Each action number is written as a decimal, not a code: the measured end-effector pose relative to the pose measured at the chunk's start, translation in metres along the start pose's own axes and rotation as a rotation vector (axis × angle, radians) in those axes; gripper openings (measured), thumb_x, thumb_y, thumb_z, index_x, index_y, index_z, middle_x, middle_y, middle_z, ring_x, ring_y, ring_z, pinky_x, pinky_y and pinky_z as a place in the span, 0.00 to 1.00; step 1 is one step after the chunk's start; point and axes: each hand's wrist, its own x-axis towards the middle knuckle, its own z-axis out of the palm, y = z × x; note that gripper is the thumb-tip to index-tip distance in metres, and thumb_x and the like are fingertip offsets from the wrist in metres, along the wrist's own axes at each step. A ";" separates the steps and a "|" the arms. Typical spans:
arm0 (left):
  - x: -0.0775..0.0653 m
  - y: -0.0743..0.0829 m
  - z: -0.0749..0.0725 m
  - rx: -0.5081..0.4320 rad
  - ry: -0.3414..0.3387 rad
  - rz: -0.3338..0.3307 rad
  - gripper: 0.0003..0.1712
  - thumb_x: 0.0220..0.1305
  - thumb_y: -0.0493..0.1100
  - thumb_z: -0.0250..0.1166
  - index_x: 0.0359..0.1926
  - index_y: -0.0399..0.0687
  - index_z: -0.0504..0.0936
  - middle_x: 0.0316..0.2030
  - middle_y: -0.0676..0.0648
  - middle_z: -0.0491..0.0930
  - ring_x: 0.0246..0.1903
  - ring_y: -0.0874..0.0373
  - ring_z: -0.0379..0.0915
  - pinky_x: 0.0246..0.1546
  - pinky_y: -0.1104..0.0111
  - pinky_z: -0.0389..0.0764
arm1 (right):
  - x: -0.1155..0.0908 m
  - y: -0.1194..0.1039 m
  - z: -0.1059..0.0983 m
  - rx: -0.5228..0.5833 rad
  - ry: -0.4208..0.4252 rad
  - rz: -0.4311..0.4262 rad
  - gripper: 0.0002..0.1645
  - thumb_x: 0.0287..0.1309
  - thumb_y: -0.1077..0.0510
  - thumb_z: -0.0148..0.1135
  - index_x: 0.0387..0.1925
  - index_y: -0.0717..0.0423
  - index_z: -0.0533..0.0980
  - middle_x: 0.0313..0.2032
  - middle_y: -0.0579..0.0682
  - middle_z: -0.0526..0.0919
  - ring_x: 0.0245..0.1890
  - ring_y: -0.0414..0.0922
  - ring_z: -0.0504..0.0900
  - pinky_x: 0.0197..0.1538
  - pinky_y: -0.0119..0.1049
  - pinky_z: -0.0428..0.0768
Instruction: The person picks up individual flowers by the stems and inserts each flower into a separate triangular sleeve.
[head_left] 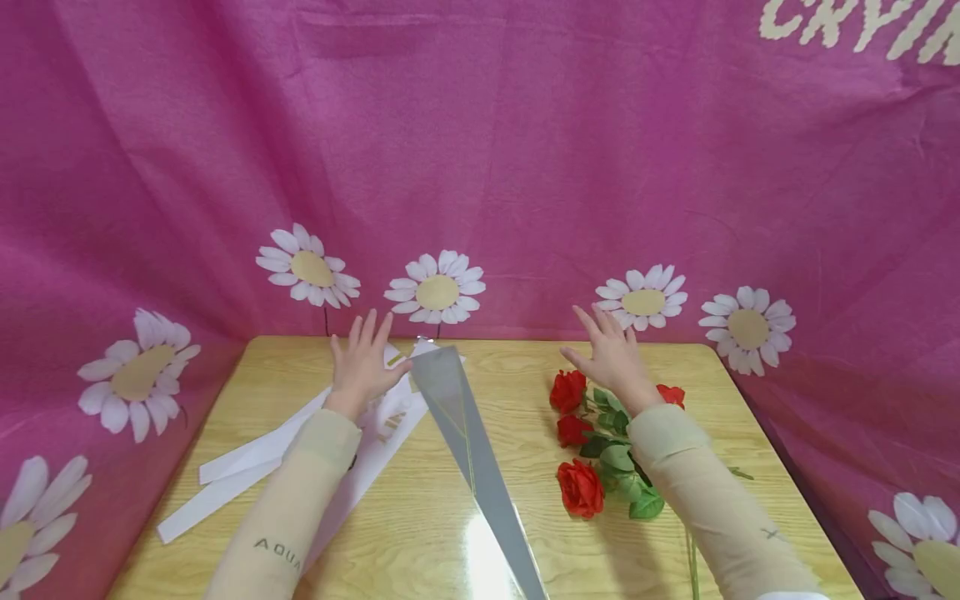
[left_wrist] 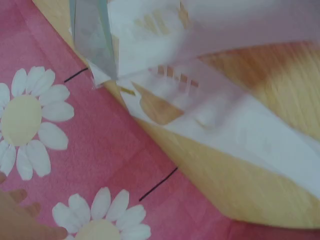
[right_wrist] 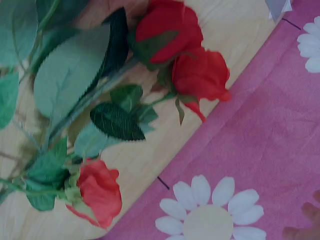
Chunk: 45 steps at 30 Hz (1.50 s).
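My left hand [head_left: 363, 367] is raised over white wrapping sleeves [head_left: 390, 433], fingers spread and holding nothing. In the left wrist view the sleeves [left_wrist: 235, 107] show cut-out windows and printed marks, while only a few fingers [left_wrist: 20, 215] appear at the lower left. My right hand [head_left: 611, 358], fingers spread and holding nothing, hovers above red roses [head_left: 580, 487] with green leaves. The right wrist view shows several rose blooms [right_wrist: 167, 32] near the table's far edge. Between the hands lies a long grey folded wrapping sleeve [head_left: 476, 450]. My right forearm hides part of the rose stems.
A light wooden table [head_left: 517, 400] carries everything. Behind it and at both sides hangs a pink cloth [head_left: 510, 167] with printed daisies. Rose stems [head_left: 692, 558] extend toward the table's near right side.
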 end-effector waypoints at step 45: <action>-0.052 0.095 0.139 -0.575 0.244 -0.663 0.25 0.45 0.38 0.63 0.43 0.23 0.74 0.37 0.28 0.74 0.40 0.35 0.71 0.45 0.52 0.71 | 0.051 0.018 0.436 0.594 0.167 0.096 0.28 0.38 0.47 0.68 0.43 0.54 0.76 0.28 0.39 0.75 0.27 0.35 0.74 0.31 0.30 0.74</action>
